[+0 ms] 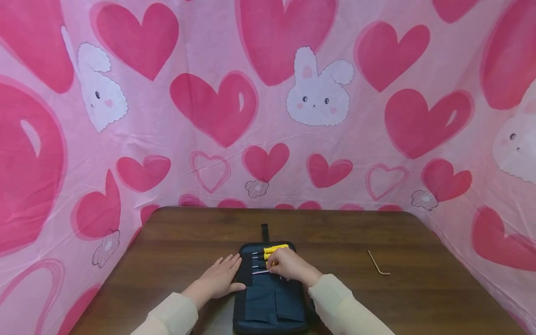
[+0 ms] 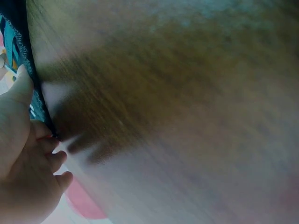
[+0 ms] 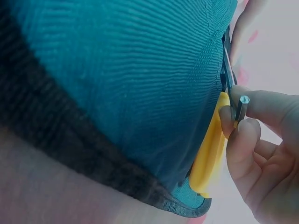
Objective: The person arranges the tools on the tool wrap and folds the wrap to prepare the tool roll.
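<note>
Left hand (image 1: 221,278): fingers straight, resting on left edge of tool case (image 1: 261,295).
Right hand (image 1: 290,264): fingers pinching metal hex rod (image 3: 242,110) over tool case.
Screwdrivers (image 1: 275,249): yellow-handled, in tool case.
Bent rod (image 1: 374,262): on counter (image 1: 188,237), right of tool case.

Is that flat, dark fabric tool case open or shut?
Open: the tool case shows its inner pockets and yellow-handled metal tools.

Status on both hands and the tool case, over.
Left hand spread at left edge of open tool case. Right hand pinching metal rod over it. Bent rod apart at right, not in the way.
</note>
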Available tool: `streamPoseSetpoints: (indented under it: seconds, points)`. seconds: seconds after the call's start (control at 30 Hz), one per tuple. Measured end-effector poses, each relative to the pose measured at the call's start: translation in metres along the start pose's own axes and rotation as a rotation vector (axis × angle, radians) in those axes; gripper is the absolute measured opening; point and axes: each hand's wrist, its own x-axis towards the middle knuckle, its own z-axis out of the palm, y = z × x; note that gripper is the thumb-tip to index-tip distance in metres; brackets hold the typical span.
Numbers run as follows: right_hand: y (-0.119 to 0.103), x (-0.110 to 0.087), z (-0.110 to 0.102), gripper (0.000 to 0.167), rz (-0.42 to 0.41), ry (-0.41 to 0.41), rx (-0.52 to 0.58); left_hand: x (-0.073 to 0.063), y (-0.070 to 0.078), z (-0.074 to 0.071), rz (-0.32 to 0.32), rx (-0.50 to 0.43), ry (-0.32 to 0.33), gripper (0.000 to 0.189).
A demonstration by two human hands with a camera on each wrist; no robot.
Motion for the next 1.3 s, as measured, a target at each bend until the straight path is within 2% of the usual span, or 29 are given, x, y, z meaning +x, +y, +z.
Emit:
streamPoseSetpoints:
  seconds: [0.23,0.43,0.7,1.0,1.3]
  points:
    - [-0.005,0.002,-0.001,0.003,-0.017,0.029,-0.047,-0.001,0.001,-0.001,0.003,0.011,0.002,0.076]
    - [-0.010,0.006,-0.004,0.009,-0.053,0.046,-0.123,-0.001,0.002,-0.002,0.014,0.009,0.006,0.076]
    - [-0.007,0.005,0.003,0.007,-0.011,0.049,-0.077,0.000,-0.001,0.000,0.008,0.022,0.000,0.076]
    - [-0.003,0.005,0.011,0.005,-0.079,0.031,-0.134,0.001,0.000,0.000,0.005,0.009,-0.010,0.076]
    - [-0.006,0.008,0.011,0.010,-0.096,0.004,-0.123,0.001,-0.001,0.000,0.007,0.007,-0.006,0.077]
